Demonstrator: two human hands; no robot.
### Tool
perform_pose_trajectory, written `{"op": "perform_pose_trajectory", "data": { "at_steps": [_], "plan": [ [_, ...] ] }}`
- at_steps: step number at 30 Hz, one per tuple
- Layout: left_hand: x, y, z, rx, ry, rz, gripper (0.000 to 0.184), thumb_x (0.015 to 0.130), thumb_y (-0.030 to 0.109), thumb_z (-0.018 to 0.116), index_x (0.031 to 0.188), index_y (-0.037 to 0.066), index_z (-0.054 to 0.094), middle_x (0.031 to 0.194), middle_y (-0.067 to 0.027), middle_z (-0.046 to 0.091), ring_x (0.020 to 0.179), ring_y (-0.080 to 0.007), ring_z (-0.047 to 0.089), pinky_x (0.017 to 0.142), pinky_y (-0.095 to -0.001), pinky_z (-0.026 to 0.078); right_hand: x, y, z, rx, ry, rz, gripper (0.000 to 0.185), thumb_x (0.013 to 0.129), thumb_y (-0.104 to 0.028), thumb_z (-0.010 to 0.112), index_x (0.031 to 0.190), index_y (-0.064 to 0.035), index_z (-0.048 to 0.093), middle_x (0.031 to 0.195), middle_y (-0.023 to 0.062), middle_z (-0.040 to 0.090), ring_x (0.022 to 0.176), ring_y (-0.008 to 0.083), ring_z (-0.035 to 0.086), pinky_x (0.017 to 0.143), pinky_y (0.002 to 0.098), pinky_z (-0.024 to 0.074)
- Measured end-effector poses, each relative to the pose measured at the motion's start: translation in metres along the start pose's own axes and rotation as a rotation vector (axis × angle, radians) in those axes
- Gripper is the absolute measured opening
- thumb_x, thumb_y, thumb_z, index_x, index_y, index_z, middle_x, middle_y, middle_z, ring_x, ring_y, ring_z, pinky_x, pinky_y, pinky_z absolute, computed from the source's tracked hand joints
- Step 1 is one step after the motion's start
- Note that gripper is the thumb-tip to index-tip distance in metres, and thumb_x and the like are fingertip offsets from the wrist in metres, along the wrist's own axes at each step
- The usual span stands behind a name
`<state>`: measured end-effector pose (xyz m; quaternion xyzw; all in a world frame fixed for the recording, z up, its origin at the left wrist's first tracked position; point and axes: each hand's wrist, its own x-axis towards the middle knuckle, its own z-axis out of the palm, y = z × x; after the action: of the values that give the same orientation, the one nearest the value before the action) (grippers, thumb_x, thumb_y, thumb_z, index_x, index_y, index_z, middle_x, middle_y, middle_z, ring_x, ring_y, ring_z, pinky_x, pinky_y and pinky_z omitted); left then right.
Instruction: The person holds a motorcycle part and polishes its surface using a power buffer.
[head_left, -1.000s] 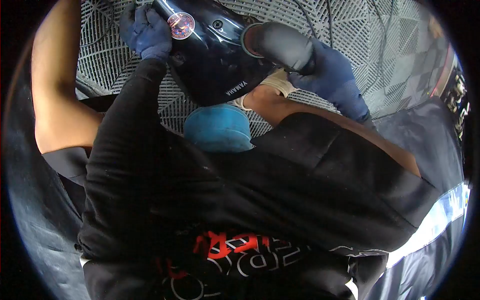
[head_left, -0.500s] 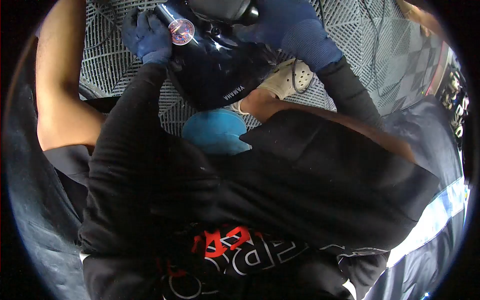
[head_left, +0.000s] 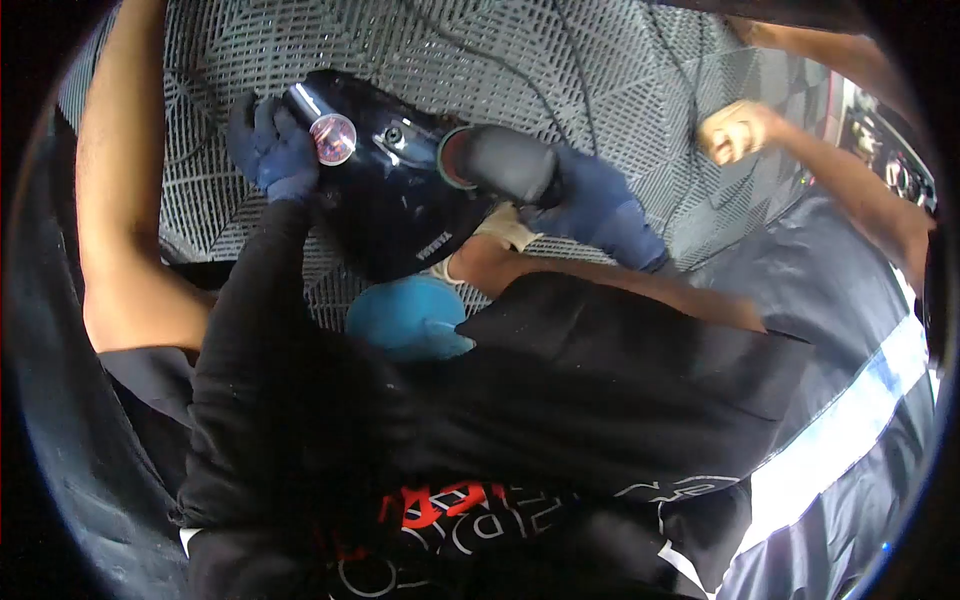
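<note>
A glossy dark panel (head_left: pixel 380 205) with YAMAHA lettering and a round sticker (head_left: pixel 333 139) lies between my hands. At its left edge is my left hand (head_left: pixel 275 150), in a blue glove, fingers bent and a little apart, with nothing seen in them. My right hand (head_left: pixel 585 200), also gloved in blue, is closed on a black power tool (head_left: pixel 505 163). The tool's round pad (head_left: pixel 456 158) meets the panel's right side. My fingers on the tool are partly hidden by its body.
A blue round object (head_left: pixel 405 315) is in front of my body, below the panel. A beige shoe (head_left: pixel 505 228) is beside the panel. Cables (head_left: pixel 520 80) cross the grey grid floor (head_left: pixel 400 40). Another person's leg and beige shoe (head_left: pixel 735 133) show at the right.
The view has shifted, so the panel appears lower. From the panel's top, my right hand has brought the tool back to its right side. Another person's leg now shows more fully.
</note>
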<state>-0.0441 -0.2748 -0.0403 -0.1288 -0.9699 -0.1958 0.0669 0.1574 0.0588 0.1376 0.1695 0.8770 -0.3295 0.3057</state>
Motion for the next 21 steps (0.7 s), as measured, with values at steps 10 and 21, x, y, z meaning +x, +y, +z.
{"op": "perform_pose_trajectory", "data": {
  "at_steps": [10, 21],
  "plan": [
    [-0.002, 0.007, -0.005, -0.008, 0.086, 0.081, 0.027, 0.090, 0.022, 0.060, 0.103, -0.001, 0.069, 0.129, -0.0224, 0.063, 0.118, -0.0417, 0.060, 0.100, -0.0519, 0.049, 0.074, -0.087, -0.002, -0.172, 0.035, -0.230, 0.070, 0.072, -0.056, 0.083, 0.115, -0.0051, 0.063, 0.100, 0.0209, 0.072, 0.097, 0.0435, 0.070, 0.084, 0.0522, 0.0553],
    [0.010, 0.005, -0.001, -0.285, -0.001, -0.088, 0.038, 0.088, 0.030, 0.061, 0.109, -0.001, 0.069, 0.132, -0.0227, 0.062, 0.122, -0.0428, 0.058, 0.104, -0.0526, 0.046, 0.019, -0.057, -0.027, 0.045, -0.120, -0.039, 0.076, 0.069, -0.045, 0.088, 0.136, -0.0182, 0.063, 0.121, 0.0169, 0.073, 0.114, 0.0374, 0.069, 0.097, 0.0459, 0.0539]
  ]
}}
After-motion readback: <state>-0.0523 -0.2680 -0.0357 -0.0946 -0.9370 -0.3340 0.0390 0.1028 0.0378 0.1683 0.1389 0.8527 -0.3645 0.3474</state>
